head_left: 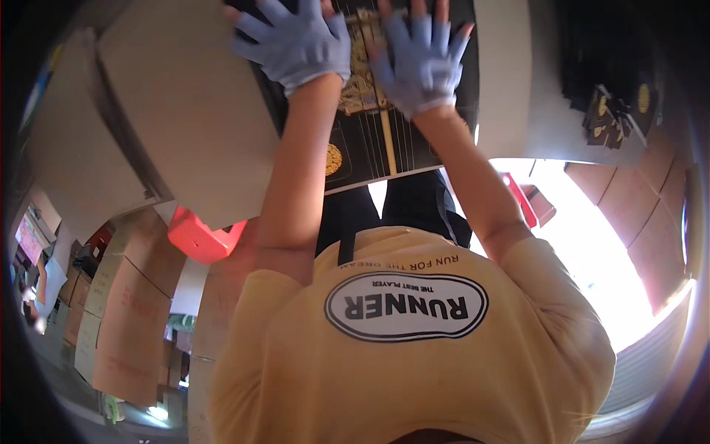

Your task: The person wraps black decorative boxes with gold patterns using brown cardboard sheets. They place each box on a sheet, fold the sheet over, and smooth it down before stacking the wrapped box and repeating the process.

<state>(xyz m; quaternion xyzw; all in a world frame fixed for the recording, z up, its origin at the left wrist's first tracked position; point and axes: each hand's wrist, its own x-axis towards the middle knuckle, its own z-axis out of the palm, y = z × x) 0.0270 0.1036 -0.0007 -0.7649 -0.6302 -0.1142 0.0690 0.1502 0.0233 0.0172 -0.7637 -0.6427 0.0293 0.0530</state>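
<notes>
A black printed sheet of card or paper (362, 144), with gold patterns and a gold stripe down its middle, lies flat on the table by its near edge. My left hand (302, 46), in a light blue-grey glove with bare fingertips, rests on its left part with the fingers spread. On the right part lies my right hand (420, 65) in a matching glove, its fingers stretched out too. Nothing shows in either hand. Some fingertips and the sheet's far end run out of the picture at the top, and my hands cover part of the gold print.
The pale table (200, 111) has a dark gap at its left. At the right are black and gold printed pieces (617, 115). A red plastic stool (203, 235) stands below the table at the left. Cardboard boxes (137, 318) are stacked at the lower left, more cardboard (651, 222) at the right.
</notes>
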